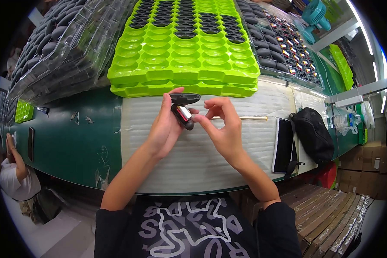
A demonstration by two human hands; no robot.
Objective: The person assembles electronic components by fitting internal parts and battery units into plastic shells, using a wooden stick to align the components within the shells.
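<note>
An opened black oval casing rests in my left hand (164,129), its fingers wrapped around the side. The casing's smooth black cover (185,99) stands at the top, and below it sits the dark lower half (187,124) with a silver and red block (184,113) inside. My right hand (224,129) is at the casing's right edge, thumb tip against or very close to it. Its fingers are curled; whatever they pinch is too small to make out. Behind this hand a thin pale rod (249,118) runs to the right over the white mat; I cannot tell whether the hand touches it.
Stacked lime-green trays (155,56) partly filled with black oval parts stand ahead. Clear trays (64,56) of black parts are at left, another tray (294,49) at right. A white-framed tablet (283,146) and black bag (314,135) lie right. A person (17,172) works at far left.
</note>
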